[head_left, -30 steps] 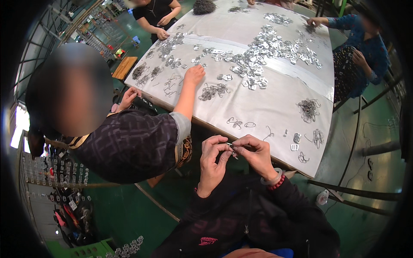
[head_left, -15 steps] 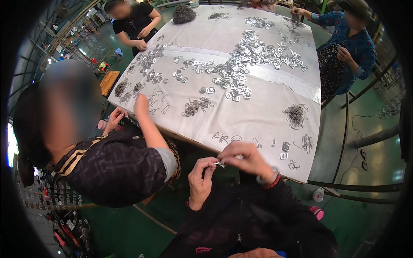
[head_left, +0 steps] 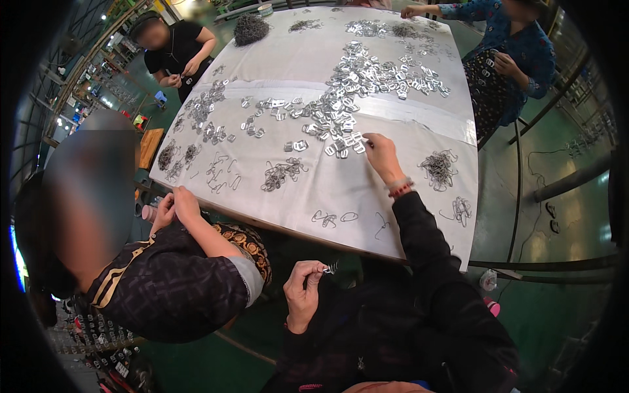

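Observation:
Near my body, off the table's front edge, my left hand (head_left: 304,296) pinches a small metal buckle (head_left: 329,269) between thumb and fingertips; thin wire ends stick out from it. My right hand (head_left: 384,161) is stretched over the table, its bent fingertips at the near right edge of a pile of silver buckles (head_left: 341,124). Its fingers are drawn together, and whatever lies between them is too small to make out. Loose wire hooks (head_left: 325,217) lie on the table between my two hands.
The large table (head_left: 314,183) has a pale cover. Heaps of wire hooks lie at its middle left (head_left: 282,175) and right (head_left: 438,169), with a dark wire bundle (head_left: 251,29) far off. A co-worker (head_left: 177,268) sits close at my left; others stand at the far side.
My right hand has left my left hand and reached forward to the buckle pile. My left hand stays low, still holding the buckle. The co-worker at left has drawn a hand back from the table.

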A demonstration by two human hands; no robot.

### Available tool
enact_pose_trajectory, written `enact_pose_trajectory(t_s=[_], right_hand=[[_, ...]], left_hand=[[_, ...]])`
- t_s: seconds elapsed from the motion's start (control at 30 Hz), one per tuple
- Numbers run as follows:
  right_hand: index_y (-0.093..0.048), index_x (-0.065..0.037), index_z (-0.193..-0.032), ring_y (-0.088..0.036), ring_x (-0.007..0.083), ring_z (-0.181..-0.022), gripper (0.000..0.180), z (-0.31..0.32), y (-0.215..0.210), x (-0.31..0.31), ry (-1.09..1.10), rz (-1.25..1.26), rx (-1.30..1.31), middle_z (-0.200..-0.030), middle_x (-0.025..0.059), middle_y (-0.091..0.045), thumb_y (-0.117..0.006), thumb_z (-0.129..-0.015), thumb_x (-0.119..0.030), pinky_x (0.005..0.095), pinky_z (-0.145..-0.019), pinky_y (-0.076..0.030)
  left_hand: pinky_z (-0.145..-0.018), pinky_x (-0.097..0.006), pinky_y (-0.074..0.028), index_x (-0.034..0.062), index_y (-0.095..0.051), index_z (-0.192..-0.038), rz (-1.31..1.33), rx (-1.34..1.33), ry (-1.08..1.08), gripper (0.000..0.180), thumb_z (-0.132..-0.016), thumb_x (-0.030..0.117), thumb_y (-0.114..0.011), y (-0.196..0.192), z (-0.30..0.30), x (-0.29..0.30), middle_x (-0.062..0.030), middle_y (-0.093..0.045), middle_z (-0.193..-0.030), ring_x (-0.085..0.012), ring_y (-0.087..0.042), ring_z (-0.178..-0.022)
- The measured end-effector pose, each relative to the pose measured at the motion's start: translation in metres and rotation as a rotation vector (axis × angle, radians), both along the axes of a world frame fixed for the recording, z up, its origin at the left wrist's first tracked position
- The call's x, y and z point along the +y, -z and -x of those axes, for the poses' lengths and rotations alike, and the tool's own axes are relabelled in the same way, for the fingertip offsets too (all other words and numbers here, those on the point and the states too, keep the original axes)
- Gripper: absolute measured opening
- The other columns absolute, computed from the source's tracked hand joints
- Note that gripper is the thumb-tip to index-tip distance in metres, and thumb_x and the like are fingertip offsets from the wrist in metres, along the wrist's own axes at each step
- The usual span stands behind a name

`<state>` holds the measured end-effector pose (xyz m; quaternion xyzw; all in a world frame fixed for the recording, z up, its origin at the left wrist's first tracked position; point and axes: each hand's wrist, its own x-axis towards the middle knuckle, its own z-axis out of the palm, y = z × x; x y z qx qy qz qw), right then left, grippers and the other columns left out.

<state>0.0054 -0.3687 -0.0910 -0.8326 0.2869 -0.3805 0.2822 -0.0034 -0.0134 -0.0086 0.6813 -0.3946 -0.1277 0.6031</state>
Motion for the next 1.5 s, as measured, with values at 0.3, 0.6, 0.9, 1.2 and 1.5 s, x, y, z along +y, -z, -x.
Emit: enact_pose_trajectory(t_s=[0.3,0.6,0.9,1.2,1.5], right_hand=[[-0.064,0.007,-0.108,-0.069,0.0199,-0.082,0.02,0.092,-0.083,0.179,-0.504,-1.492,-0.342,-0.095,0.013,-0.068,-0.063,-0.09,0.0,0.0311,-0.077,-0.059],[-0.069,0.006,-0.098,-0.067,0.0132,-0.084,0.014,0.1,-0.114,0.21,-0.551,-0.997,-0.218,-0.092,0.009,-0.07,-0.068,-0.084,0.004,0.0243,-0.077,-0.055],[-0.069,0.006,-0.099,-0.066,0.0113,-0.081,0.015,0.092,-0.103,0.207,-0.538,-1.148,-0.289,-0.09,0.0091,-0.071,-0.068,-0.084,0.003,0.0237,-0.073,-0.054],[-0.07,0.006,-0.085,-0.065,0.0133,-0.07,0.013,0.09,-0.098,0.205,-0.637,-1.132,-0.3,-0.082,0.0107,-0.068,-0.071,-0.075,0.013,0.0236,-0.064,-0.052],[-0.07,0.006,-0.084,-0.065,0.0157,-0.072,0.015,0.092,-0.097,0.202,-0.679,-1.149,-0.251,-0.083,0.0124,-0.068,-0.07,-0.073,0.016,0.025,-0.065,-0.053]], left_hand=[[-0.072,-0.03,-0.05,-0.0009,-0.057,-0.094,-0.035,0.041,-0.073,0.004,-0.092,0.001,-0.06,0.01,0.002,-0.002,-0.0105,-0.063,-0.087,-0.0211,-0.063,-0.079],[-0.07,-0.031,-0.05,-0.0006,-0.057,-0.094,0.048,-0.053,-0.108,0.005,-0.092,0.002,-0.06,-0.002,0.007,-0.008,-0.0112,-0.061,-0.087,-0.0226,-0.062,-0.077],[-0.069,-0.032,-0.05,-0.0002,-0.057,-0.095,-0.064,-0.034,-0.08,0.006,-0.09,-0.003,-0.06,0.014,0.006,-0.009,-0.013,-0.061,-0.088,-0.0249,-0.063,-0.078],[-0.077,-0.03,-0.049,-0.003,-0.063,-0.104,-0.086,0.172,-0.411,0.019,-0.093,0.013,-0.063,0.044,-0.064,-0.019,-0.0129,-0.068,-0.098,-0.0165,-0.064,-0.086],[-0.07,-0.043,-0.049,0.0024,-0.07,-0.089,-0.527,-0.513,-0.531,0.015,-0.084,0.016,-0.068,0.076,-0.189,-0.104,-0.0161,-0.064,-0.086,-0.0347,-0.062,-0.079]])
